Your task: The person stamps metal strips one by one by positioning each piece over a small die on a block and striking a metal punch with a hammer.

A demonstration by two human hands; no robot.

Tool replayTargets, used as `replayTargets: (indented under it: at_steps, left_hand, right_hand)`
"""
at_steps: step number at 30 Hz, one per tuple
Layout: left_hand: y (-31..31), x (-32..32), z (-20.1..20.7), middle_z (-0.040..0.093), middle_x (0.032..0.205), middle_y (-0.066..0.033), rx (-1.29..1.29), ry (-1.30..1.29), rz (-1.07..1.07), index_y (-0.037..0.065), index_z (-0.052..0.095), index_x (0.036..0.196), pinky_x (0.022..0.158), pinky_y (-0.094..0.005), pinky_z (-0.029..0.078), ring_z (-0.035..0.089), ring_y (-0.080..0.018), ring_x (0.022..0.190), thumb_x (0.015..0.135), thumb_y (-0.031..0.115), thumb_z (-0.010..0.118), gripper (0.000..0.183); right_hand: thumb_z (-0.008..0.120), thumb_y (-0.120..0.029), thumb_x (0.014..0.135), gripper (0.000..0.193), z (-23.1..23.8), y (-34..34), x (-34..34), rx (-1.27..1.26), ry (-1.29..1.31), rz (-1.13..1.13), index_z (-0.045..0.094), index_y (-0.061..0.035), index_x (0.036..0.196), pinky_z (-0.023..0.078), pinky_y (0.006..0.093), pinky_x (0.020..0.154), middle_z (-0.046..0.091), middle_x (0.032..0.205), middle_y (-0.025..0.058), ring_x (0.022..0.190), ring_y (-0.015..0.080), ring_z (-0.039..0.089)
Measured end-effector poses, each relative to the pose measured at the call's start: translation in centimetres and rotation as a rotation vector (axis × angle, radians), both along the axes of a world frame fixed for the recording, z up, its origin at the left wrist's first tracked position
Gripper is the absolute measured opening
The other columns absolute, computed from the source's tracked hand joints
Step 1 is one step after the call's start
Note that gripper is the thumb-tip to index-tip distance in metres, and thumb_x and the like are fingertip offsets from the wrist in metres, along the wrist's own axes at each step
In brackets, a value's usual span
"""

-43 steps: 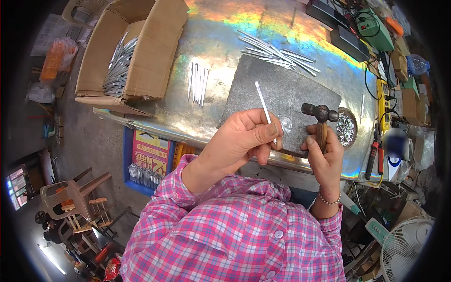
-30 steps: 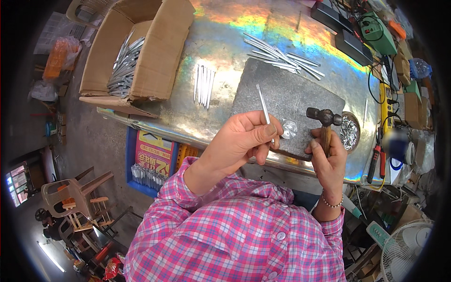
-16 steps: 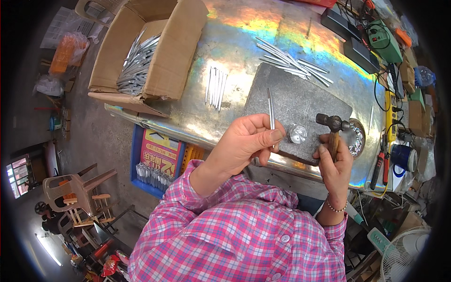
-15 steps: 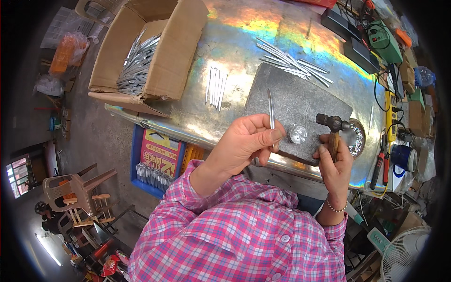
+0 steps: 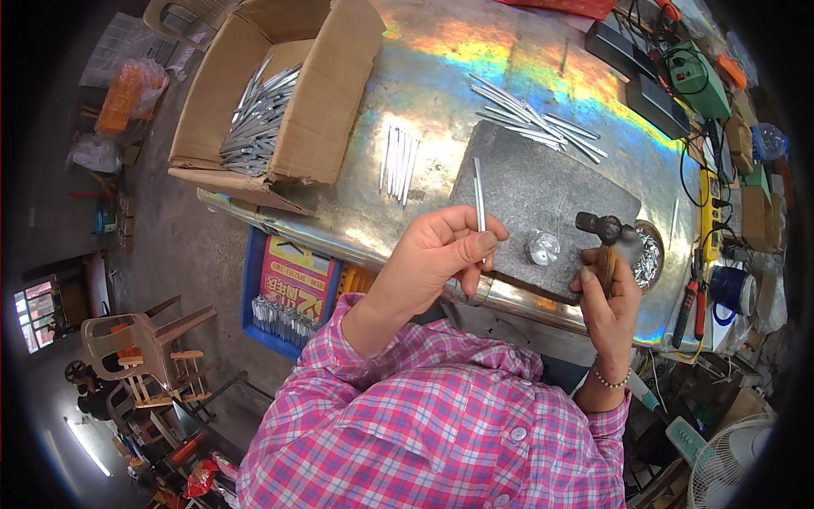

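Between thumb and fingers, my left hand (image 5: 445, 254) pinches a thin silvery metal rod (image 5: 479, 195), which points up and away from me. My right hand (image 5: 612, 297) is wrapped round the wooden handle of a hammer (image 5: 604, 227), its dark head over the right part of a dark stone slab (image 5: 517, 199). On the slab, between my hands, sits a small round shiny metal piece (image 5: 543, 248). Just right of the hammer, a round dish (image 5: 649, 263) holds many small shiny metal bits.
Loose metal rods (image 5: 543, 123) lie beyond the slab, and a short row of rods (image 5: 398, 165) lies left of it. An open cardboard box (image 5: 322, 110) full of rods stands at the table's left. Below is a blue crate (image 5: 254, 280); pliers (image 5: 688, 310) and cables lie right.
The rod in my left hand has tilted a little to the left. The whole view has shifted slightly; my right hand still grips the hammer in about the same place.
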State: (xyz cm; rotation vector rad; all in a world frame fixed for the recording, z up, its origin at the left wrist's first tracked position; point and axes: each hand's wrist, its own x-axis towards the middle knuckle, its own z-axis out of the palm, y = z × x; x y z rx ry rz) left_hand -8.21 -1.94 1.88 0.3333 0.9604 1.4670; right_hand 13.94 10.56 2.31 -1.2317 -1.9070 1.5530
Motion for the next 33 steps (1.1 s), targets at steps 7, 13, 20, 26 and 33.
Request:
replayTargets:
  at_steps: [7, 13, 20, 26, 33]
  left_hand:
    - [-2.8, -3.4, -0.7, 0.059, 0.074, -0.0027, -0.12, 0.472, 0.2, -0.002, 0.061, 0.11, 0.049, -0.0194, 0.043, 0.054, -0.0068, 0.052, 0.092, 0.009, 0.056, 0.022]
    - [-4.3, -8.0, -3.6, 0.062, 0.069, -0.0086, -0.423, 1.179, 0.36, -0.003, 0.059, 0.113, 0.048, -0.0273, 0.045, 0.058, -0.0115, 0.052, 0.089, 0.008, 0.057, 0.027]
    - [-3.0, -8.8, -5.2, 0.065, 0.078, -0.0191, -0.517, 1.471, 0.294, 0.0, 0.06, 0.111, 0.064, -0.0413, 0.049, 0.064, -0.0362, 0.07, 0.085, 0.015, 0.063, 0.03]
    - [-1.7, -9.1, -5.2, 0.064, 0.096, -0.0212, -0.417, 1.48, 0.295, 0.002, 0.063, 0.105, 0.073, -0.0413, 0.049, 0.062, -0.0387, 0.086, 0.088, 0.019, 0.061, 0.024]
    - [-3.6, -8.9, -5.2, 0.06, 0.094, -0.0142, -0.339, 1.584, 0.26, 0.0, 0.062, 0.111, 0.06, -0.0284, 0.048, 0.063, -0.0199, 0.068, 0.082, 0.005, 0.066, 0.029]
  right_hand:
    - [0.055, -0.003, 0.088, 0.019, -0.1, 0.1, 0.4, -0.008, 0.0, 0.0, 0.057, 0.0035, 0.105, 0.047, 0.0226, 0.063, 0.061, 0.077, 0.0033, 0.069, 0.0083, 0.059]
    - [0.055, -0.004, 0.088, 0.018, 0.1, 0.1, 0.2, 0.022, -0.014, 0.006, 0.057, 0.0037, 0.104, 0.047, 0.0231, 0.062, 0.061, 0.074, 0.0038, 0.067, 0.0085, 0.058]
    - [0.055, -0.003, 0.088, 0.018, 0.0, -0.2, 0.0, 0.056, 0.007, -0.004, 0.057, 0.0035, 0.105, 0.046, 0.0227, 0.061, 0.06, 0.075, 0.0035, 0.067, 0.0087, 0.057]
    - [0.054, -0.003, 0.089, 0.02, -0.3, -0.2, 0.2, 0.02, 0.009, -0.006, 0.055, 0.0042, 0.108, 0.044, 0.0217, 0.062, 0.058, 0.078, 0.0025, 0.07, 0.0081, 0.055]
    - [0.053, -0.001, 0.09, 0.02, -0.2, 0.1, 0.1, -0.048, -0.013, -0.018, 0.055, 0.0041, 0.109, 0.044, 0.0212, 0.062, 0.056, 0.08, 0.002, 0.07, 0.0079, 0.054]
